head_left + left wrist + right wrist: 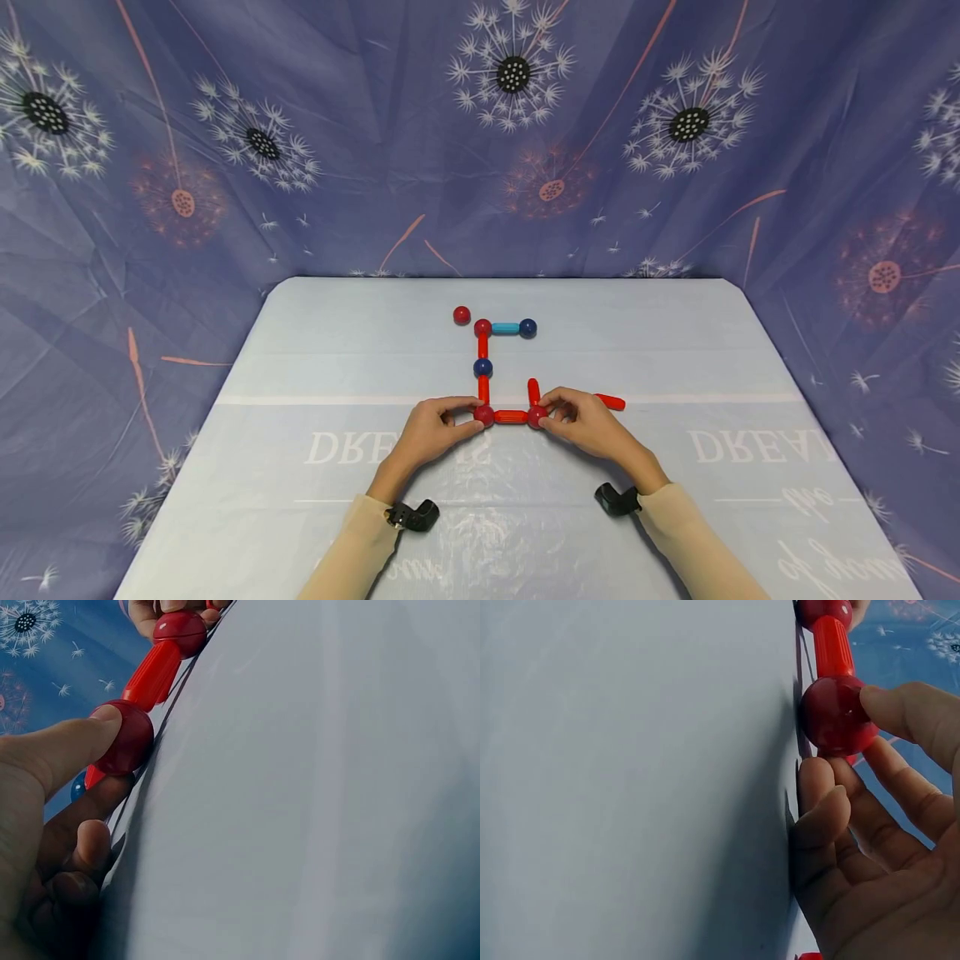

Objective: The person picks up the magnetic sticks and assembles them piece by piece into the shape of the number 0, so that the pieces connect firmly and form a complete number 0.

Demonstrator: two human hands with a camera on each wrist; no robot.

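My left hand pinches a red ball at the lower-left corner of a ball-and-rod figure on the table. The right hand pinches another red ball, with thumb and fingertips at its side. A red rod joins these two balls. From the right ball a short red rod points away from me. Above the left ball run a red rod, a dark blue ball, a second red rod and a red ball. A light blue rod links that one to a dark blue ball.
A loose red ball lies just left of the figure's far corner. Beyond the right hand is a loose red rod, partly hidden by it. The pale printed table ends at a purple dandelion-patterned cloth.
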